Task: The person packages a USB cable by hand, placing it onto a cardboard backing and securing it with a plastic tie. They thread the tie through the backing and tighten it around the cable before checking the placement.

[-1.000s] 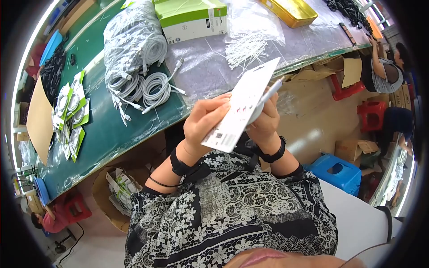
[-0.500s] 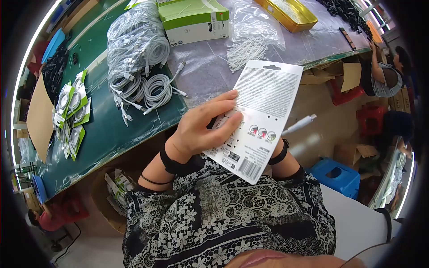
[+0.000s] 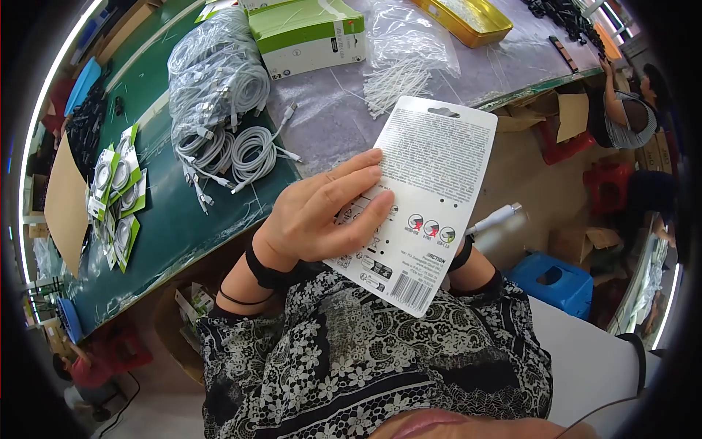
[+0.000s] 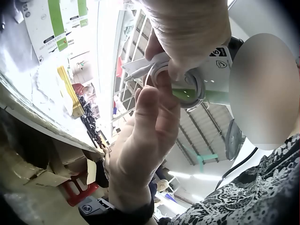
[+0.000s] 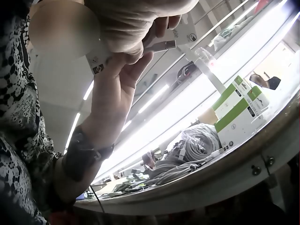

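Moved: the card, edge-on a second ago, now lies with its printed back flat towards the head camera; over the last half-second it has hardly shifted
Left hand: fingers spread straight over the card's back, thumb round the front, clamped on the card
Right hand: hidden behind the card from above; the left wrist view shows its fingers closed on the coiled cable, held against the card's front
Where: card and cable held over the lap, just near of the desk edge; plug juts out right
Step, as judged: seating the coil on the card
Next move calls for: keeping the coil tight while the loose plug end is tucked in
Far left: loose coils; packed cards
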